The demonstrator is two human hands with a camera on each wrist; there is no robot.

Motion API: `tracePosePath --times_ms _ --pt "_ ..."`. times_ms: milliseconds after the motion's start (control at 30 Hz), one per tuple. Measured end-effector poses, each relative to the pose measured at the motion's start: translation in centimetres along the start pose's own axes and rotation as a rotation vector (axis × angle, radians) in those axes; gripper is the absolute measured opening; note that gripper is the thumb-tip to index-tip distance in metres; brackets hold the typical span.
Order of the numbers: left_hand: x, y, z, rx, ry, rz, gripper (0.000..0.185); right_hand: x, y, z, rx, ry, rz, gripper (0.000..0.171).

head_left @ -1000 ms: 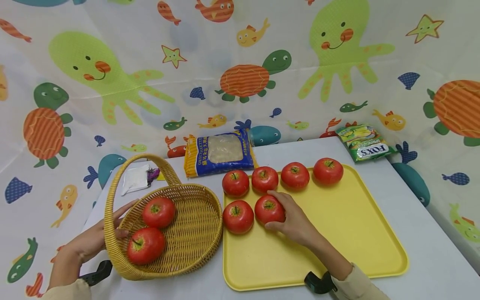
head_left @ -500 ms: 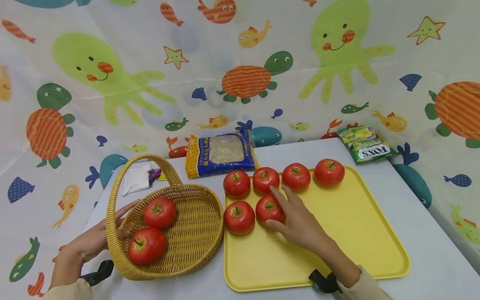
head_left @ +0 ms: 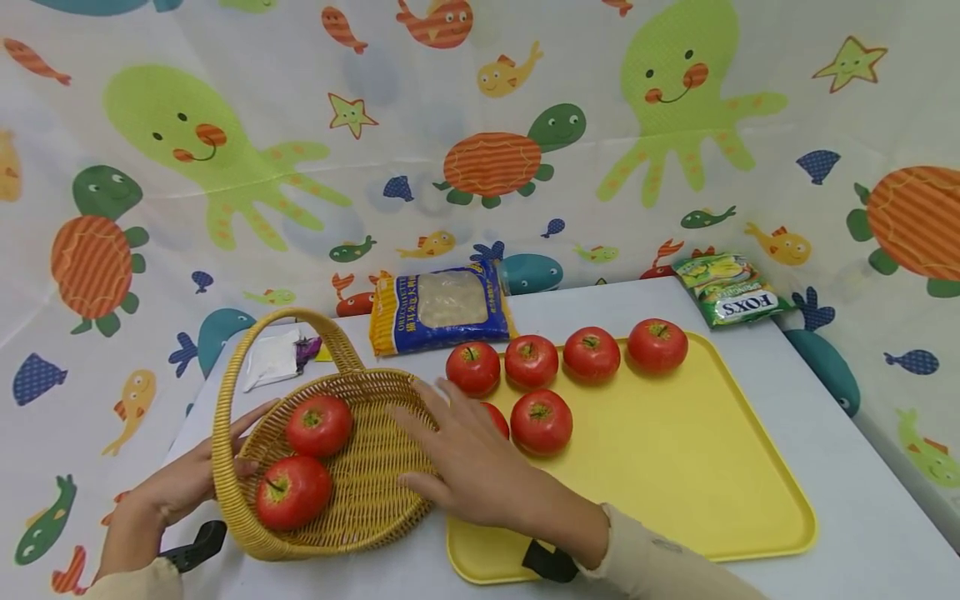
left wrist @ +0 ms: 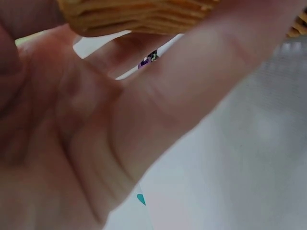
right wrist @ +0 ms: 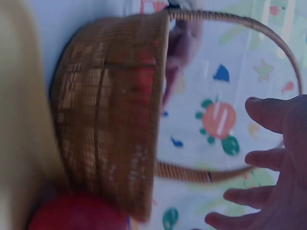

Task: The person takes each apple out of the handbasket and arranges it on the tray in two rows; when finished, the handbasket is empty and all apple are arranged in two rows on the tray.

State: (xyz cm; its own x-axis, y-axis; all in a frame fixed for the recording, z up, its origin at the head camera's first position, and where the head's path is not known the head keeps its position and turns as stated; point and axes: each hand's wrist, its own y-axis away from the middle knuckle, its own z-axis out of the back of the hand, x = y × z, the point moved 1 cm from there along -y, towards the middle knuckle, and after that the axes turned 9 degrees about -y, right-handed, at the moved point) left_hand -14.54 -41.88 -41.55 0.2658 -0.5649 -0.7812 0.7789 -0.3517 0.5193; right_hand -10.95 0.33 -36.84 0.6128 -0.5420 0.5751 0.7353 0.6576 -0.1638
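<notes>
A wicker basket [head_left: 225, 450] holds two red tomatoes [head_left: 318, 424] [head_left: 292, 492]. My left hand [head_left: 180, 483] grips its left rim, thumb inside and fingers outside; the left wrist view shows only my palm [left wrist: 72, 143] under the basket's weave [left wrist: 144, 14]. My right hand [head_left: 450, 454] hovers with spread, straight fingers over the basket's right rim and holds nothing. It half hides one tomato [head_left: 497, 415] on the yellow tray [head_left: 675, 467]. Another tomato [head_left: 541, 421] lies beside that one, behind them a row of several more [head_left: 591, 353]. The right wrist view shows the basket [right wrist: 110, 120] and my fingers [right wrist: 268, 158].
A blue pasta packet [head_left: 442, 308] lies behind the tray, a green FOXS bag [head_left: 733, 289] at the back right, a white sachet [head_left: 273, 357] behind the basket. A sea-creature patterned cloth walls the table on all sides. The tray's right half is bare.
My right hand let go of the front tomato on the tray and swung left to the basket's rim, empty. The left hand and basket stayed put.
</notes>
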Motion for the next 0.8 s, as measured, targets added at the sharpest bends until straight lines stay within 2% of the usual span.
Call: tracePosePath --times_ms 167,367,500,800 --pt "-0.4 0.0 -0.3 -0.025 -0.021 0.027 0.080 2.5 -4.1 -3.1 0.123 -0.046 0.067 0.067" --pt "-0.7 0.0 -0.7 -0.052 -0.031 0.049 0.080 4.1 -7.6 -6.3 0.252 -0.105 0.031 0.068" --pt "-0.5 0.1 -0.6 -0.055 -0.035 0.043 0.080 4.7 -9.0 -8.0 0.311 -0.080 0.015 0.069" --pt "-0.4 0.1 -0.5 -0.041 -0.013 0.012 0.080 5.1 -10.7 -10.0 0.358 0.005 -0.002 0.074"
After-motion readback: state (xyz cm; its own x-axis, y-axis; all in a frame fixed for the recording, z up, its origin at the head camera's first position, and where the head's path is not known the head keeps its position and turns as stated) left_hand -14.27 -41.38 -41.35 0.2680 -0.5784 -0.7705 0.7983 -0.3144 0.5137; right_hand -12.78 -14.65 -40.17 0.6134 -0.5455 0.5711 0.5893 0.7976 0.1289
